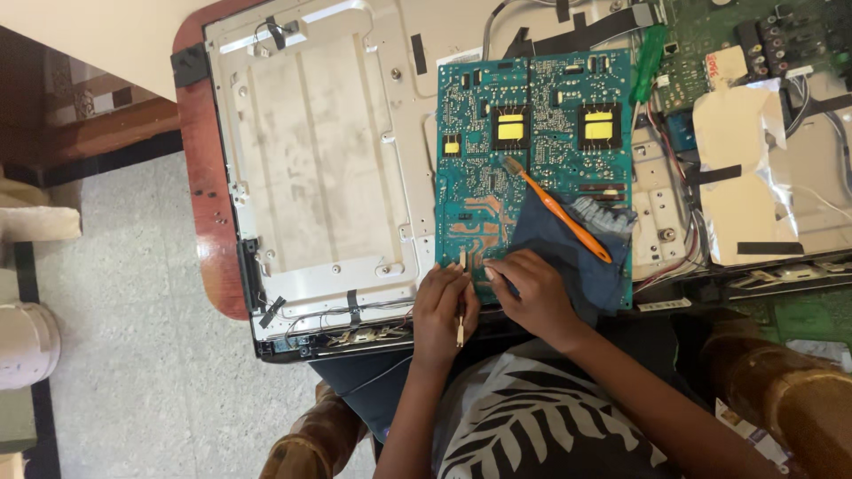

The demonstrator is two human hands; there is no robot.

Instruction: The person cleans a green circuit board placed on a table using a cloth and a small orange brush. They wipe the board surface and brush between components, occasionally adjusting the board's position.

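The left hand sits at the near edge of a teal circuit board, its grip closed around a thin pale stick-like tool that runs from the board's lower edge back toward the person. What kind of tool it is cannot be told. The right hand lies just beside it at three o'clock, fingers curled and pressing down on a dark blue cloth that covers the board's near right corner; its grip is closed on the cloth's edge.

An orange toothbrush lies slantwise on the board, its bristle end toward eleven o'clock and its handle end resting on the cloth toward four o'clock. Two yellow-topped parts stand on the board's far half.

The board rests on the grey metal back panel of an opened flat screen, which lies on a reddish-brown worktop. At one o'clock from the board a green-handled screwdriver lies near a second green board. Farther toward three o'clock, crinkled foil sheets are held down with black tape.
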